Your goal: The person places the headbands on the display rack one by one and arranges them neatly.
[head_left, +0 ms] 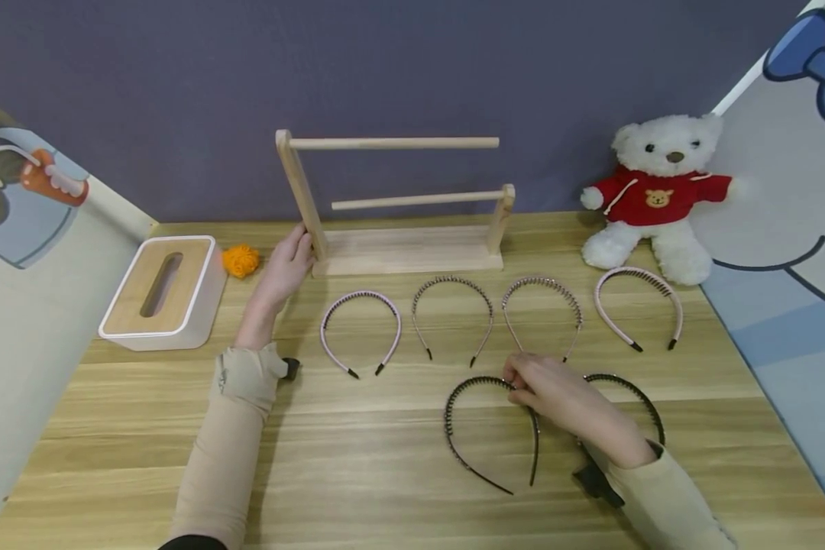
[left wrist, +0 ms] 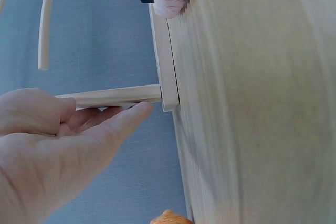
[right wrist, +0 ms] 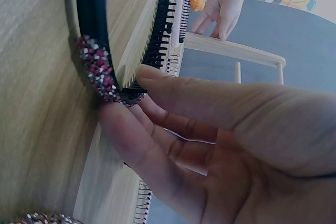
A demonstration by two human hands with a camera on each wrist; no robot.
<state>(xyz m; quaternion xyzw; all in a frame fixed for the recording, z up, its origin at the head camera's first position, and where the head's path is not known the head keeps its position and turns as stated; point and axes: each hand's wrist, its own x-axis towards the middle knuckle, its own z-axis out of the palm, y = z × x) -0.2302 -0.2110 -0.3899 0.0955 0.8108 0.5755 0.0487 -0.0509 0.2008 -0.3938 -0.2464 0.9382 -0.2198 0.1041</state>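
My right hand [head_left: 557, 393] pinches the top right of a black toothed headband [head_left: 448, 416] between thumb and fingers. Red and clear stones cover part of that headband in the right wrist view. Beside it, a second black headband [head_left: 649, 401] lies partly hidden behind my right wrist. At the back, my left hand [head_left: 285, 267] holds the lower left post of a wooden two-bar rack [head_left: 406, 252]. In a row before the rack lie a pink headband [head_left: 325, 317], two thin beaded headbands [head_left: 452, 279] [head_left: 541, 281], and another pink headband [head_left: 675, 302].
A white tissue box [head_left: 202, 313] with a wooden lid stands at the left, an orange yarn-like ball [head_left: 241, 261] next to it. A white teddy bear [head_left: 660, 198] in a red hoodie sits at the back right. Walls border the wooden table [head_left: 357, 473].
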